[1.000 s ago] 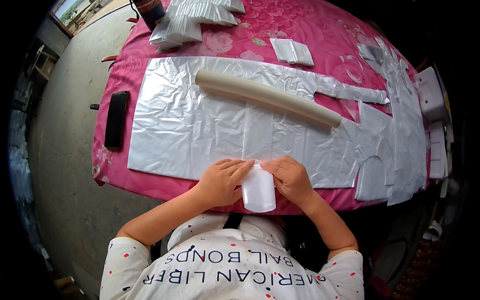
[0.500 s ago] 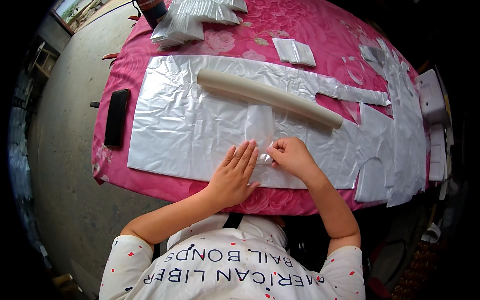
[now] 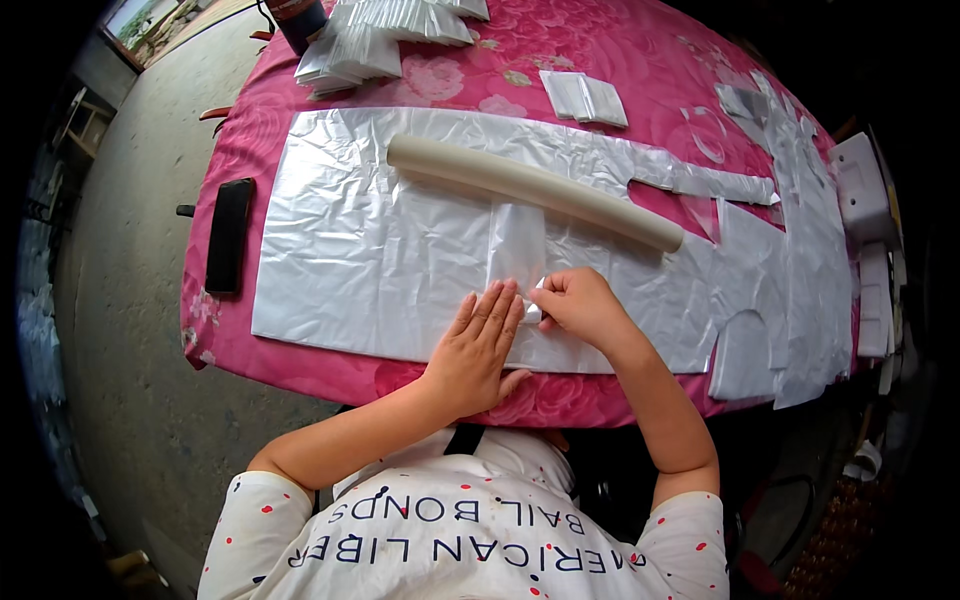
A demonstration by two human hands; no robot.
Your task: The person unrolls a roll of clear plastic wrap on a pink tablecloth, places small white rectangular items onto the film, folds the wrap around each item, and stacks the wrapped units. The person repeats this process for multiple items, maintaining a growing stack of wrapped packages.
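Observation:
A stack of large white plastic bags point(image 3: 340, 250) with cut-out handles lies flat across the table. On top of it is a narrow translucent plastic bag point(image 3: 517, 245), its near end folded over. My left hand point(image 3: 475, 345) presses flat on the near end of this narrow bag, fingers stretched out and close together. Just to its right, my right hand point(image 3: 578, 305) pinches the folded plastic between thumb and curled fingers. Beyond both hands a beige tube point(image 3: 530, 190) lies slantwise over the stack and across the narrow bag's far end.
A pink floral cloth point(image 3: 440, 85) covers the table. Folded plastic bags point(image 3: 350, 50) are heaped at the far left near a dark cup point(image 3: 300, 22); a small folded pile point(image 3: 582, 99) lies farther right. A black phone point(image 3: 230, 236) rests at left, loose plastic sheets point(image 3: 815, 270) at right.
My left hand has slid slightly to the right along the folded plastic, closer to my right hand. The right hand keeps its pinch, and the whole view has shifted a little.

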